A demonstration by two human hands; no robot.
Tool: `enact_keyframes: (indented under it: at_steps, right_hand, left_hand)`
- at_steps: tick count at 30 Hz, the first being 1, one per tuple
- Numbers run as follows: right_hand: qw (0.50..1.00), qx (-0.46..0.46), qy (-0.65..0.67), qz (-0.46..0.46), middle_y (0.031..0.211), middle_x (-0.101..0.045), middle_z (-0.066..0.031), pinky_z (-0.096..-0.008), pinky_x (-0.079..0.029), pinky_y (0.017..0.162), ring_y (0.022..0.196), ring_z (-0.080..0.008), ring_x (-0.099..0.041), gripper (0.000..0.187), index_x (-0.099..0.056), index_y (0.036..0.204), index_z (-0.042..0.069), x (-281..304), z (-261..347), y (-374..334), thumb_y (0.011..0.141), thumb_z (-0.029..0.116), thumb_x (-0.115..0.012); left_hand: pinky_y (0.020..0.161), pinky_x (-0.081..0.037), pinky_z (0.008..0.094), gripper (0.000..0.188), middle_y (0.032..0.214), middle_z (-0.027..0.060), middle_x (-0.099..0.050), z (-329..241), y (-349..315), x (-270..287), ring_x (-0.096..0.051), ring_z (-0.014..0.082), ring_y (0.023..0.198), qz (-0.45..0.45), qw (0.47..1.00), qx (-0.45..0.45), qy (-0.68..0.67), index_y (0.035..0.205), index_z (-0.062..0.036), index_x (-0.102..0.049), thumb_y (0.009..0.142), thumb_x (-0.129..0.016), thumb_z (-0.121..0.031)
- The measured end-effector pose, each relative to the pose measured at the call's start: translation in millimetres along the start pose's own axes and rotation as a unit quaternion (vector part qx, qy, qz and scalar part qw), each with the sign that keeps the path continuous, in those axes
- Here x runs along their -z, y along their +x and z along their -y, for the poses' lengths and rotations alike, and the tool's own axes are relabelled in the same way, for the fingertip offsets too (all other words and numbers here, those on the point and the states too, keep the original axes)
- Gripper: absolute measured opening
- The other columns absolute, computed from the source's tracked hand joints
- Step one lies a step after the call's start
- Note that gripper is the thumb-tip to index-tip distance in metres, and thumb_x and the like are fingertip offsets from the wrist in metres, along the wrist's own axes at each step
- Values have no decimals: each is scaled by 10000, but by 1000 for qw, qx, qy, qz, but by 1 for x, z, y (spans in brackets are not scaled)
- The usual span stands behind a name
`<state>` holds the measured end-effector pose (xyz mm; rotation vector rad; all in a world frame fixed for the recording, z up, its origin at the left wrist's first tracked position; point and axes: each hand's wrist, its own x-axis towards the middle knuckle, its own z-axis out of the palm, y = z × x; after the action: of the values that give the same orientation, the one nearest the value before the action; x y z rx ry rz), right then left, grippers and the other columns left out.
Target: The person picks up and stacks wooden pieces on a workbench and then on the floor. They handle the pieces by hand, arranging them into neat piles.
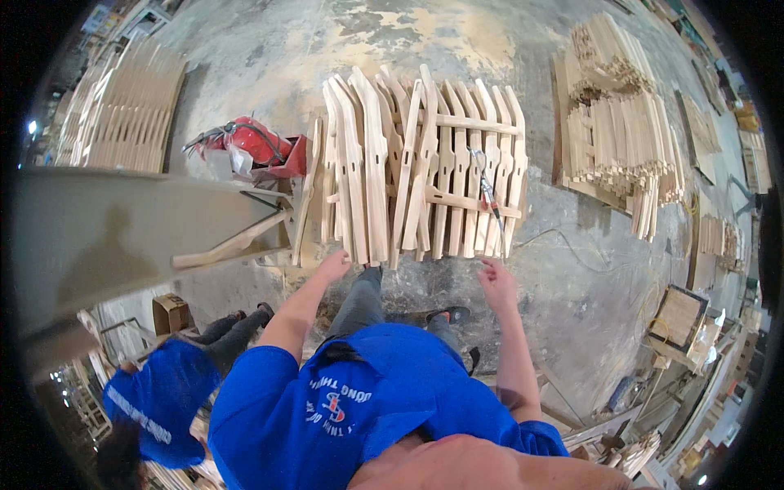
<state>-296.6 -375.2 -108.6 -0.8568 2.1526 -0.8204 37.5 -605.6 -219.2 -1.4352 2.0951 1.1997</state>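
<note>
A broad row of pale wooden chair legs [374, 163], angled at their far ends and cut with slots, lies in front of me. My left hand [333, 266] is at the near ends of the left-hand pieces, fingers loosely bent; I see nothing in it and cannot tell whether it touches the wood. Just short of the row's near right edge, my right hand [498, 286] hangs with fingers apart, holding nothing visible. A slim hand tool [490, 198] with a red and black body rests on the right-hand pieces, across which two wooden crosspieces [478, 124] lie.
A red machine [260, 143] sits left of the row, beside a grey tabletop [122, 229] with a wooden piece at its corner. Wood stacks stand far left [122, 106] and right [625, 122]. A thin hose [572, 245] crosses the floor. Another person [159, 400] in blue is at lower left.
</note>
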Motion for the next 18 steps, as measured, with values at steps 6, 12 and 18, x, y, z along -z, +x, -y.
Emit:
enact_keyframes:
  at_steps: [6, 12, 18]
  right_hand:
    - [986, -76, 146, 39, 767, -616, -87, -296, -472, 647, 684, -149, -579, 342, -559, 1085, 7, -146, -18, 120, 801, 184, -629]
    - [992, -89, 77, -36, 846, -612, -115, -315, -462, 731, 785, -212, -582, 451, -525, 1141, -20, -230, -46, 223, 764, 188, -658]
    - [990, -68, -15, -122, 1054, -537, -193, -357, -439, 813, 906, -287, -555, 581, -473, 1203, -40, -268, -89, 300, 747, 270, -657]
  left_hand:
    - [789, -468, 357, 371, 953, 156, -626, 24, 101, 25, -603, 282, 868, -25, 984, 37, -170, 1117, -64, -538, 810, -574, -268]
    - [785, -464, 343, 333, 902, 129, -614, -22, 188, -16, -596, 252, 861, -35, 966, -57, -251, 1100, -43, -542, 813, -584, -206]
    - [852, -410, 336, 329, 1035, 134, -541, -42, 279, -2, -515, 218, 957, -327, 904, -62, -270, 1102, -2, -511, 816, -574, -152]
